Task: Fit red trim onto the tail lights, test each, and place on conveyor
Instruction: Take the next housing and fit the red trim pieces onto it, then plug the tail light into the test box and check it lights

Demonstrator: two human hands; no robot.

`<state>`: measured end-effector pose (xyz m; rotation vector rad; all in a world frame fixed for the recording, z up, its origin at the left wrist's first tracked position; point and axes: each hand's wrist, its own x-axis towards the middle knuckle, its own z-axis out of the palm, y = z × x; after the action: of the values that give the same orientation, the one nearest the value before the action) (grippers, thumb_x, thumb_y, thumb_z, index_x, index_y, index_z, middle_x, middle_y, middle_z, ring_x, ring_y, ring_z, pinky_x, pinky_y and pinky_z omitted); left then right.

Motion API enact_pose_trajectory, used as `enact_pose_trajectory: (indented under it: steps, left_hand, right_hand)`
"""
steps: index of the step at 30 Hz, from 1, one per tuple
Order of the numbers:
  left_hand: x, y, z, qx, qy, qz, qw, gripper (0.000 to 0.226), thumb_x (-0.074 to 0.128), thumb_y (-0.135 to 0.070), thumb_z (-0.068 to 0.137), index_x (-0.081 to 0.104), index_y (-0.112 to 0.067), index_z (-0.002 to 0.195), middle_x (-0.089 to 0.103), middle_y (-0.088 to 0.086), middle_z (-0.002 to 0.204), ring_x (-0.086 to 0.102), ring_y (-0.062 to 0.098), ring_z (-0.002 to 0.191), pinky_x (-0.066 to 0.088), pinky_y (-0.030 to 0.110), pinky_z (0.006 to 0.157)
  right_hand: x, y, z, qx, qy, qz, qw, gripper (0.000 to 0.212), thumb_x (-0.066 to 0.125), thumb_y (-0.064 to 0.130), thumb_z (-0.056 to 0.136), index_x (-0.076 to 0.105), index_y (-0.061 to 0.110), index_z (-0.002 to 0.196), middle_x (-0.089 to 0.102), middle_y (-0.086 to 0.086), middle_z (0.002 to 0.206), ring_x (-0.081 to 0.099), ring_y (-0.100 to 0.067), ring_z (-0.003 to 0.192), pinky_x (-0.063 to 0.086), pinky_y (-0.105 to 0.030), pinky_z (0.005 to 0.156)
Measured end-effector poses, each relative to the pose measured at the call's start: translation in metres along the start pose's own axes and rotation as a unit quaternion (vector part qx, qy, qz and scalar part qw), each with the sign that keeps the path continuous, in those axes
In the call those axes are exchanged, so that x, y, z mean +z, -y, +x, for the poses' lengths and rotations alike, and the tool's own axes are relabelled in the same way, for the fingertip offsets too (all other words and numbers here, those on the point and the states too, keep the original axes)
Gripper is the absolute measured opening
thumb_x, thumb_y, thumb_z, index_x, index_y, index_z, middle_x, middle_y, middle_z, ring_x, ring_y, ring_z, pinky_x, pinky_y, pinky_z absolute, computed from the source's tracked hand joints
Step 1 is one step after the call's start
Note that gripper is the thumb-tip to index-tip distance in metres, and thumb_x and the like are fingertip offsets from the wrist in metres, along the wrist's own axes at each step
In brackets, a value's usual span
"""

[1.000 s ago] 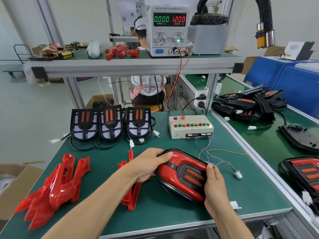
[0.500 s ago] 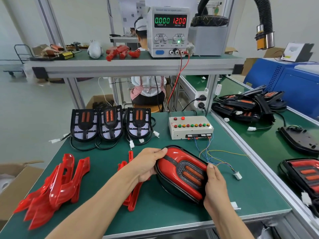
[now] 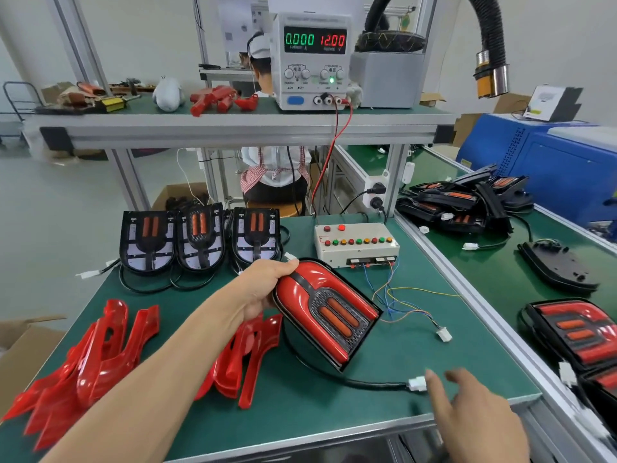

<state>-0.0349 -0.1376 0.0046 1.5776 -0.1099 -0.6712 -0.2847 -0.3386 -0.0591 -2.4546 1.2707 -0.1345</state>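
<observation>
My left hand point(image 3: 263, 292) grips the rounded top end of a tail light point(image 3: 325, 310) that has its red trim fitted, and holds it tilted above the green bench. The light's black cable runs to a white connector point(image 3: 417, 384) lying on the mat. Just right of that connector my right hand point(image 3: 467, 409) hovers with fingers spread and holds nothing. A grey test box point(image 3: 355, 243) with coloured buttons sits behind, and its loose wires end in a white plug point(image 3: 444, 335).
Three untrimmed tail lights point(image 3: 200, 240) stand in a row at the back left. Loose red trim pieces point(image 3: 90, 359) lie at the front left and under my left wrist point(image 3: 248, 359). The conveyor point(image 3: 500, 272) on the right carries several finished lights. A power supply point(image 3: 312, 60) stands on the shelf.
My right hand has let go of the tail light and dropped toward its white connector. The left hand has lifted and tilted the light, so its cable now shows.
</observation>
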Motion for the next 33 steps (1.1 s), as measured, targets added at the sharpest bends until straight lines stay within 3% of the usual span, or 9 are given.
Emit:
enact_pose_trajectory:
  steps: [4,8,15,19,23,26,28,31,33]
  left_hand:
    - [0.003,0.005,0.003,-0.009,0.016,0.038,0.999,0.027,0.062,-0.035,0.1,0.07,-0.01,0.094,0.072,0.011,0.075,0.066,0.023,0.064,0.054,0.037,0.075]
    - [0.008,0.012,0.007,0.0,0.013,0.037,0.999,0.026,0.063,-0.034,0.099,0.069,-0.012,0.086,0.07,0.01,0.071,0.063,0.021,0.059,0.053,0.033,0.067]
    - [0.016,0.016,0.018,0.01,0.041,0.062,0.997,0.02,0.064,-0.031,0.1,0.071,-0.015,0.089,0.074,0.01,0.086,0.069,0.022,0.075,0.056,0.041,0.084]
    - [0.028,0.018,0.028,-0.016,0.048,0.093,0.994,0.028,0.06,-0.038,0.102,0.072,-0.014,0.109,0.078,0.01,0.1,0.074,0.026,0.094,0.056,0.042,0.097]
    - [0.043,0.021,0.039,-0.029,0.039,0.13,0.99,0.036,0.06,-0.045,0.101,0.072,-0.014,0.114,0.08,0.009,0.094,0.076,0.025,0.088,0.056,0.04,0.097]
    - [0.05,0.025,0.045,-0.042,0.041,0.17,0.984,0.037,0.06,-0.05,0.099,0.072,-0.017,0.109,0.08,0.006,0.088,0.076,0.022,0.085,0.055,0.037,0.094]
    - [0.053,0.029,0.049,-0.05,0.05,0.211,0.975,0.042,0.059,-0.054,0.098,0.073,-0.016,0.108,0.08,0.004,0.087,0.076,0.02,0.085,0.053,0.035,0.091]
    - [0.055,0.03,0.054,-0.038,0.062,0.264,0.962,0.047,0.059,-0.056,0.097,0.072,-0.012,0.093,0.079,0.003,0.08,0.075,0.016,0.075,0.051,0.03,0.079]
    - [0.055,0.031,0.057,-0.013,0.056,0.301,0.952,0.044,0.058,-0.056,0.098,0.067,-0.014,0.086,0.076,0.001,0.077,0.071,0.013,0.067,0.05,0.028,0.07]
  right_hand:
    - [0.012,0.004,0.001,0.004,0.009,-0.027,1.0,0.057,0.029,0.077,0.09,0.052,0.025,0.096,0.069,-0.003,0.096,0.067,-0.029,0.098,0.042,-0.034,0.071]
    - [0.016,0.016,0.012,-0.011,-0.002,-0.081,0.997,0.056,0.035,0.077,0.09,0.051,0.023,0.09,0.07,-0.001,0.097,0.067,-0.029,0.095,0.043,-0.032,0.072]
    - [0.026,0.029,0.021,-0.089,-0.021,-0.067,0.994,0.016,0.044,0.036,0.1,0.047,0.02,0.098,0.067,-0.002,0.102,0.067,-0.032,0.095,0.045,-0.035,0.07]
    - [0.03,0.018,0.031,-0.118,-0.101,0.168,0.974,0.02,0.047,0.028,0.104,0.062,0.02,0.114,0.065,-0.002,0.106,0.068,-0.027,0.089,0.043,-0.035,0.073]
    - [0.028,0.01,0.035,-0.057,-0.079,0.459,0.883,0.013,0.048,0.027,0.105,0.058,0.033,0.112,0.063,0.008,0.093,0.075,-0.015,0.067,0.056,-0.041,0.076]
    - [0.025,0.002,0.04,-0.032,-0.072,0.545,0.835,0.03,0.061,0.032,0.1,0.051,0.042,0.126,0.064,0.01,0.088,0.068,-0.02,0.053,0.055,-0.034,0.059]
    - [0.022,0.0,0.047,0.006,-0.055,0.596,0.801,0.039,0.068,0.03,0.096,0.05,0.031,0.13,0.067,0.005,0.079,0.056,-0.015,0.047,0.047,-0.028,0.053]
    - [0.02,-0.006,0.059,0.045,-0.059,0.608,0.791,0.023,0.067,0.028,0.095,0.065,0.007,0.104,0.061,0.003,0.057,0.041,-0.008,0.041,0.035,-0.017,0.042]
    - [0.019,-0.006,0.06,0.044,-0.074,0.6,0.796,0.027,0.063,0.037,0.098,0.07,0.012,0.092,0.052,0.006,0.051,0.038,-0.006,0.042,0.032,-0.017,0.041]
